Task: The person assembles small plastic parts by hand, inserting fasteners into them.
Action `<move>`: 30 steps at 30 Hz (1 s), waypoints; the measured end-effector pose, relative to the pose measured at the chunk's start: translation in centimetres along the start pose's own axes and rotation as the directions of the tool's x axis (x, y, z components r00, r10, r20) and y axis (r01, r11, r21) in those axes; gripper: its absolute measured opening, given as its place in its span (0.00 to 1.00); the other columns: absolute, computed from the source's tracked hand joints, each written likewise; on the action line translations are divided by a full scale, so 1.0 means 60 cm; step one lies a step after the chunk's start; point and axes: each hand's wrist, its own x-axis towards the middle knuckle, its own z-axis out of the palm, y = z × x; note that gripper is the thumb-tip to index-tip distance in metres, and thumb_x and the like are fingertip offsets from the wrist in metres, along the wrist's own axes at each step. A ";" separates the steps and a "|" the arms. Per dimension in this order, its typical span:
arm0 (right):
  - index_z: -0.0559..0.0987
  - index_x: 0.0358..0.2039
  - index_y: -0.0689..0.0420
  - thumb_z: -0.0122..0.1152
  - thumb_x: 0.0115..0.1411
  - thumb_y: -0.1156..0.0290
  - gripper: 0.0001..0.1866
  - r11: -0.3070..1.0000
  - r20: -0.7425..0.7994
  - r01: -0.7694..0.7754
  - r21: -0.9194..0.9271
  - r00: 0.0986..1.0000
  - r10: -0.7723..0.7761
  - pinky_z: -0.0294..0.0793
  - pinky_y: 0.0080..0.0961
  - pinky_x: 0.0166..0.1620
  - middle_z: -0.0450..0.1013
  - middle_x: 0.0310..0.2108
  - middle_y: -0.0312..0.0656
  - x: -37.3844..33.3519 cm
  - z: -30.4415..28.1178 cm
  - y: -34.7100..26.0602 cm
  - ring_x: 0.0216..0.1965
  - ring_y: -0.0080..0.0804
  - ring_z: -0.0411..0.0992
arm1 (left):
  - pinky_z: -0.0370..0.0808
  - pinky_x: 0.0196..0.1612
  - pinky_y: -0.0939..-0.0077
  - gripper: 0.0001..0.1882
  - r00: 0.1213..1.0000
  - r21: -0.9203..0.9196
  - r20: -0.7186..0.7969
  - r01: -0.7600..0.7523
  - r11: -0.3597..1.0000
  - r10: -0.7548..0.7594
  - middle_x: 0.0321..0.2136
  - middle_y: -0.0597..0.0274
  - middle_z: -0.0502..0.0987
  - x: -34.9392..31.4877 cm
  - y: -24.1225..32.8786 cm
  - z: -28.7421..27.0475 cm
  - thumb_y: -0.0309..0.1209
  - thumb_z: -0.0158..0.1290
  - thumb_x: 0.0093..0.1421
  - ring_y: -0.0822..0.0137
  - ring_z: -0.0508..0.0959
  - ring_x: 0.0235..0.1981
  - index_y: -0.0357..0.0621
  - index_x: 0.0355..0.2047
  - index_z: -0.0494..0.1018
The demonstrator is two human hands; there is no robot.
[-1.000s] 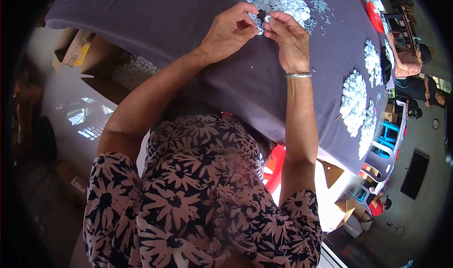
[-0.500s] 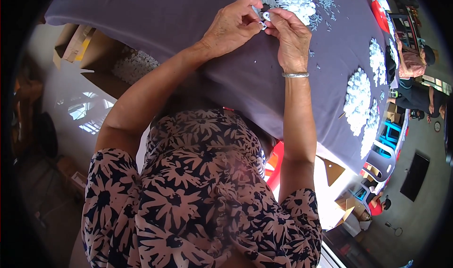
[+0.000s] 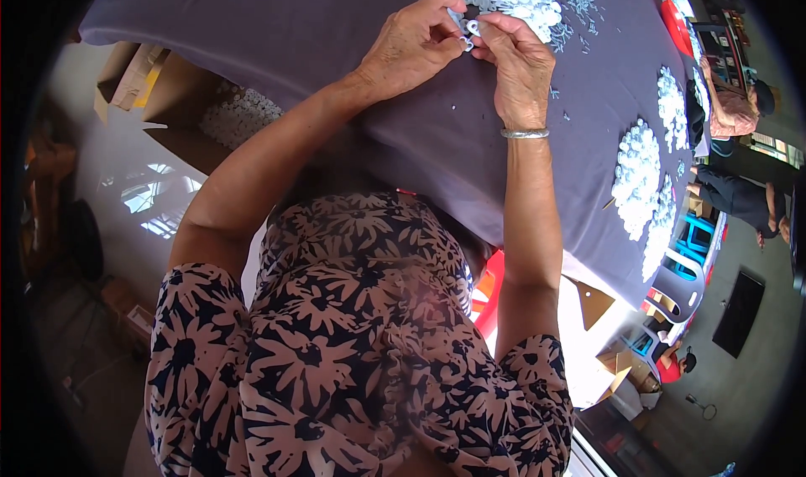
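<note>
Both hands meet over the dark cloth at the upper middle, just in front of a heap of small white round plastic pieces (image 3: 516, 2). My left hand (image 3: 411, 47) is closed, thumb and fingers pinching a small white plastic piece (image 3: 467, 45). Close beside it, my right hand (image 3: 522, 67) pinches a white ring-shaped plastic piece (image 3: 473, 28) between thumb and fingers. The two pieces are almost together; whether they touch I cannot tell. Right of the heap lie scattered tiny grey pin-like parts (image 3: 579, 2).
More white pieces lie in piles (image 3: 638, 175) along the cloth's right side. At left, below the table edge, an opened cardboard box (image 3: 180, 145) holds similar white pieces (image 3: 243, 116). A grey plastic chair (image 3: 684, 288) and other people stand beyond the right edge.
My hands keep almost the same place and grip, with only slight finger movement. A person in dark clothes at the far right has shifted position.
</note>
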 end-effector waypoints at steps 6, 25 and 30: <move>0.79 0.36 0.62 0.60 0.57 0.76 0.06 1.000 0.009 0.020 -0.019 1.000 -0.019 0.75 0.19 0.32 0.75 0.30 0.38 0.001 -0.001 0.002 0.28 0.22 0.73 | 0.70 0.34 0.86 0.03 1.000 0.010 -0.002 -0.018 1.000 0.018 0.45 0.67 0.68 0.001 -0.002 -0.001 0.21 0.53 0.56 0.81 0.70 0.29 0.33 0.31 0.73; 0.79 0.35 0.63 0.60 0.56 0.78 0.06 0.997 0.019 0.056 -0.050 0.998 -0.055 0.75 0.19 0.33 0.76 0.31 0.39 -0.006 0.007 0.008 0.30 0.22 0.73 | 0.69 0.33 0.89 0.17 0.999 -0.032 -0.034 0.013 0.999 -0.014 0.26 0.71 0.74 0.002 -0.003 0.001 0.22 0.53 0.58 0.83 0.72 0.28 0.41 0.48 0.66; 0.79 0.35 0.63 0.60 0.56 0.79 0.06 0.994 0.046 0.041 -0.106 0.998 -0.037 0.75 0.19 0.34 0.76 0.31 0.39 -0.006 0.008 0.009 0.31 0.22 0.73 | 0.75 0.34 0.78 0.16 0.996 0.023 -0.082 -0.033 0.999 0.035 0.28 0.59 0.77 0.001 -0.010 0.002 0.26 0.55 0.55 0.72 0.77 0.29 0.39 0.44 0.67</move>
